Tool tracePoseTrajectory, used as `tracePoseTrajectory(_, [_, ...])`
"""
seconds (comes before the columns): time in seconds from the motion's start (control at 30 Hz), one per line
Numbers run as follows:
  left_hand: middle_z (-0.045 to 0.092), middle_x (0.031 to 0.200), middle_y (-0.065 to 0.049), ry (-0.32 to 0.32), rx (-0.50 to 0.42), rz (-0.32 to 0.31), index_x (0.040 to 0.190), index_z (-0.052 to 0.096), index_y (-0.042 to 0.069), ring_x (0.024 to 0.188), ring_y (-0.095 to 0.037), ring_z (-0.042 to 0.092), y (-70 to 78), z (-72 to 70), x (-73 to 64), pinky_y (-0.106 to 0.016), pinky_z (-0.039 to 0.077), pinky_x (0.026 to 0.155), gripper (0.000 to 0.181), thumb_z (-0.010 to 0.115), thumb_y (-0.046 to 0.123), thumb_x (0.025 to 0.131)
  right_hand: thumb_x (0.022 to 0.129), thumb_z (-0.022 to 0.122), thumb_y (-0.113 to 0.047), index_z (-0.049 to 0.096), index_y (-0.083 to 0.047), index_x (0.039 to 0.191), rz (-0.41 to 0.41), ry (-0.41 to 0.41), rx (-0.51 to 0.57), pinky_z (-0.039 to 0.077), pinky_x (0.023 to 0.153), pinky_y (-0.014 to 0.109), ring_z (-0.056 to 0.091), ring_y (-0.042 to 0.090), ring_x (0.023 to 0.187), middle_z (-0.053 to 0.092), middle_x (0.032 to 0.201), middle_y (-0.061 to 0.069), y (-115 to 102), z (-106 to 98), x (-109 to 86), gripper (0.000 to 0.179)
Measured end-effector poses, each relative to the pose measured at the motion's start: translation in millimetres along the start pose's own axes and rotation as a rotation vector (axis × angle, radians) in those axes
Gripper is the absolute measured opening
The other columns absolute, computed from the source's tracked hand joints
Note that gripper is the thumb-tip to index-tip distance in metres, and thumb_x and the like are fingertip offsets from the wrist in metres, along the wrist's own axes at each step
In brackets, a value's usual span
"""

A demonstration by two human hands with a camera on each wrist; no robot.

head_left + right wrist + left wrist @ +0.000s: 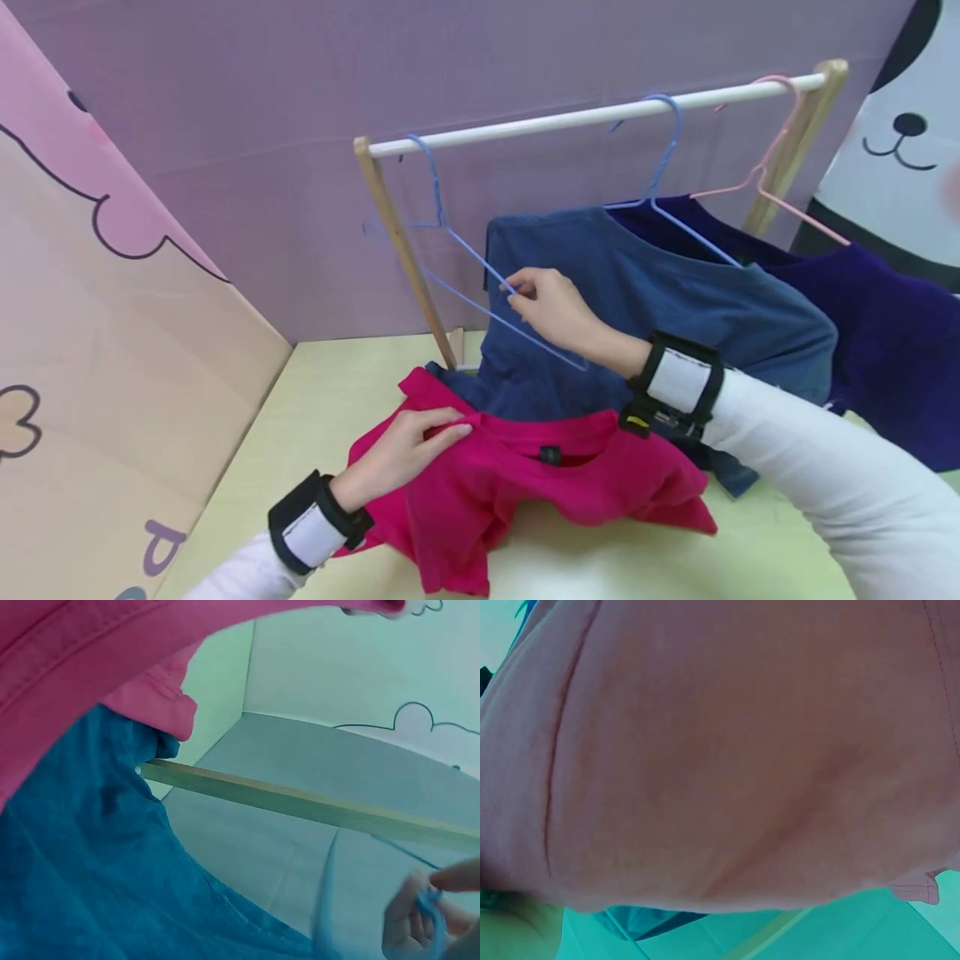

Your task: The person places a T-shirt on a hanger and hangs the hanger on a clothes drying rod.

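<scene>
My left hand (408,446) pinches a bright pink T-shirt (562,492) at the shoulder beside its collar. The shirt is held up with the neck opening uppermost, and its cloth (727,750) fills most of the left wrist view. Above and behind it, a light-blue wire hanger (437,192) hangs by its hook near the rail's left end, bare of clothing. My right hand (551,308) pinches this hanger's sloping right arm between thumb and fingers. In the right wrist view, that hand (405,919) shows at the lower right, holding the blue wire.
A white rail (555,123) on wooden posts (408,258) spans the back of the pale yellow table (322,392). A blue shirt (675,292) hangs on another blue hanger (663,158); a dark purple garment (892,333) hangs on a pink hanger (772,154) at right. Printed walls stand close around.
</scene>
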State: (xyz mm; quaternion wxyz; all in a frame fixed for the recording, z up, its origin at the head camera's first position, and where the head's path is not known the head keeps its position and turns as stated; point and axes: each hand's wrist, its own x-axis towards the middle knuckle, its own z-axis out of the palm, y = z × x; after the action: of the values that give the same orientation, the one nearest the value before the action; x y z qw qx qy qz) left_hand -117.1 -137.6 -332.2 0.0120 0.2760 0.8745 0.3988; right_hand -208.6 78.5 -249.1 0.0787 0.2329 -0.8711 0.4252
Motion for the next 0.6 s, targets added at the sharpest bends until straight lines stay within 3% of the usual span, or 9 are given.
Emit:
tracePoseTrajectory(0.2, [0.059,0.08,0.011,0.003,0.002,-0.005,0.105,0.059,0.026,0.055,-0.008,0.05,-3.8,-1.1,-1.3,-0.03,0.047,0.057,0.022,0.057,0.032,0.084,0.087,0.054,-0.012,0.061,-0.002,0.095,0.002,0.132,0.07,0.042,0.064,0.036,0.05,0.022,0.071,0.063,0.087,0.015,6.3,-3.9,2.0,0.015])
tracePoseTrajectory(0.47, [0.061,0.089,0.009,0.001,0.008,-0.01,0.107,0.059,0.023,0.065,-0.008,0.053,-6.8,-3.1,-0.6,-0.031,0.048,0.06,0.024,0.057,0.031,0.084,0.086,0.055,-0.018,0.062,-0.002,0.094,-0.007,0.196,0.104,0.04,0.062,0.034,0.048,0.022,0.07,0.063,0.084,0.016,8.5,-23.2,0.2,0.019])
tracePoseTrajectory(0.6, [0.061,0.093,0.009,-0.004,-0.003,-0.026,0.108,0.059,0.023,0.07,-0.008,0.055,-7.3,-4.3,-0.5,-0.031,0.049,0.063,0.025,0.057,0.031,0.085,0.086,0.056,-0.023,0.063,-0.004,0.094,-0.001,0.218,0.096,0.04,0.055,0.028,0.048,0.02,0.063,0.06,0.077,0.012,9.8,-37.2,-7.5,0.022])
